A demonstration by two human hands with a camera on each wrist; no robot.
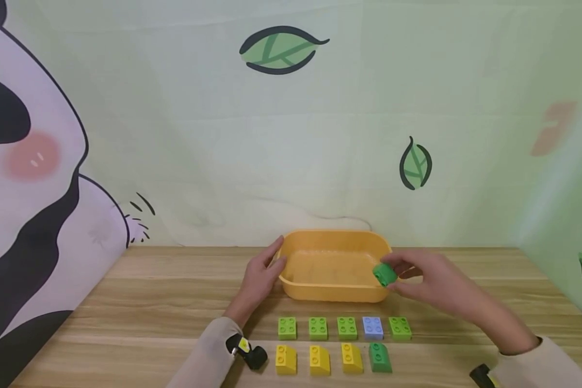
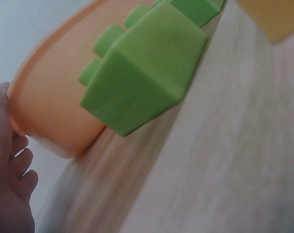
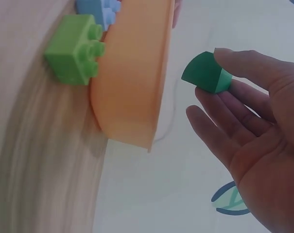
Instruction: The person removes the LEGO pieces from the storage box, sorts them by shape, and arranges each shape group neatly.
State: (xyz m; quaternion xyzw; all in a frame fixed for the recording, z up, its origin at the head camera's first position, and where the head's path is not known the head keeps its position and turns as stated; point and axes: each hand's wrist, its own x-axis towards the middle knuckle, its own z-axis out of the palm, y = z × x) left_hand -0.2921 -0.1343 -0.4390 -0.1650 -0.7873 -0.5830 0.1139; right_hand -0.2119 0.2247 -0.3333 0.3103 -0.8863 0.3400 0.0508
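My right hand (image 1: 438, 277) pinches a dark green building block (image 1: 385, 274) between thumb and fingertips, above the right end of the yellow-orange plastic tub (image 1: 334, 293). In the right wrist view this green block (image 3: 205, 73) shows a curved side. The left hand (image 1: 259, 275) grips the tub's left end, with the thumb along the near side; the left wrist view shows fingers (image 2: 21, 162) curled at the tub wall. In front of the tub stand light green blocks (image 1: 287, 328) and one blue block (image 1: 372, 327) in a row.
Nearer the front runs a second row of yellow sloped blocks (image 1: 285, 360), with a dark green curved block (image 1: 380, 358) at its right end. The wooden table (image 1: 165, 302) meets a pale green printed backdrop (image 1: 199, 134) behind the tub.
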